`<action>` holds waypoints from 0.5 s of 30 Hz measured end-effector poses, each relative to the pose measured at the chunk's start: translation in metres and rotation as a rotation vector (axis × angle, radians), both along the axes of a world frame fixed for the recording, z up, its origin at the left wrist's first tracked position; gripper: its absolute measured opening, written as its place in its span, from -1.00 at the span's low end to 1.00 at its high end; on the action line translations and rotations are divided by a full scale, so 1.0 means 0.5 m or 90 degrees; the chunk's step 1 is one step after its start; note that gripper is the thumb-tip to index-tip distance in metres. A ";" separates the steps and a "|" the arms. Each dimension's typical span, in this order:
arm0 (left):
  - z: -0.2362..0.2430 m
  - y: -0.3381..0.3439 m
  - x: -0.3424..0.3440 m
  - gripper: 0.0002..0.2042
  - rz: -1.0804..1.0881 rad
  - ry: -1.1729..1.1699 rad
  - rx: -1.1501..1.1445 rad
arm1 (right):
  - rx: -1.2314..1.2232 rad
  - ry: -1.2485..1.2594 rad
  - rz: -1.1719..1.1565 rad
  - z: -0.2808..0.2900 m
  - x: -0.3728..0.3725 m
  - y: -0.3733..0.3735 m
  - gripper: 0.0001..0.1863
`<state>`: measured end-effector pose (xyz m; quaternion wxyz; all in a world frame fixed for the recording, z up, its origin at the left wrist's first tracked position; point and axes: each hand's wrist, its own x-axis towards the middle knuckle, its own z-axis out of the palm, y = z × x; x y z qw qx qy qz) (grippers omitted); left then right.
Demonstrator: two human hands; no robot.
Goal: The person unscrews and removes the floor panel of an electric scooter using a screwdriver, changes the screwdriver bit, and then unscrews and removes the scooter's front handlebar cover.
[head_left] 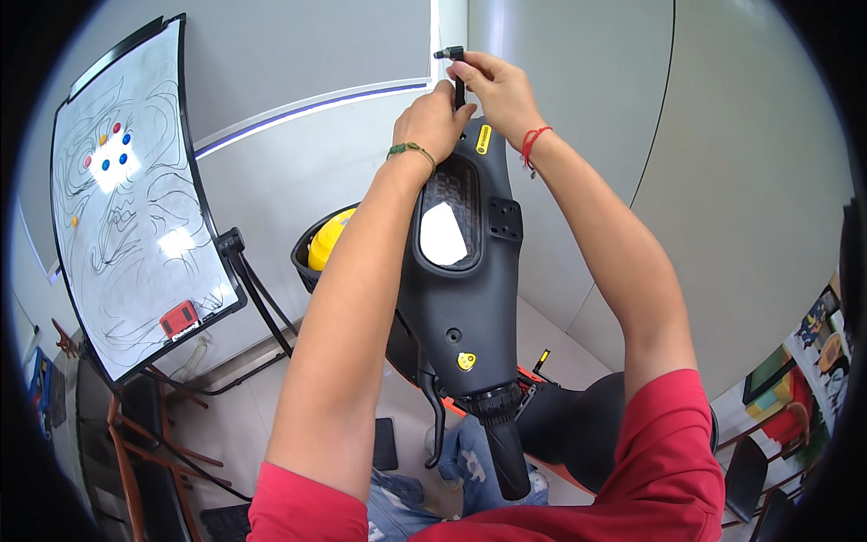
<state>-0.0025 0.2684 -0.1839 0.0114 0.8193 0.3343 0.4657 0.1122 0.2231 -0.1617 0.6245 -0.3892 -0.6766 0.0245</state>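
The black handlebar cover of a scooter stretches away from me, with a glossy oval display set into it. At its far end my right hand is closed, pinching a slim black bent piece with a narrow tip pointing left. My left hand lies over the cover's far left side, fingers bent and thumb beside the lower part of that piece; what is under its fingers is hidden. Closest to me are a black handlebar grip and a brake lever.
A yellow rounded object sits in a black basket left of the cover. A whiteboard on a black stand is further left. The scooter's black seat is at right, chairs beyond. A grey wall rises close on the right.
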 end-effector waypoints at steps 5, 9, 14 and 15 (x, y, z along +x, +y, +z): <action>0.006 0.002 -0.004 -0.63 0.015 0.085 -0.035 | 0.067 -0.134 -0.181 0.004 -0.021 -0.007 -0.67; 0.007 -0.003 0.011 -0.62 -0.049 0.016 -0.024 | 0.020 0.005 -0.139 0.007 0.025 0.017 -0.65; 0.002 0.003 0.005 -0.68 -0.027 0.035 0.006 | 0.022 0.057 -0.011 -0.001 0.016 0.019 -0.67; 0.000 0.008 0.003 -0.68 -0.026 0.017 0.012 | 0.023 0.070 0.017 -0.002 0.012 0.020 -0.68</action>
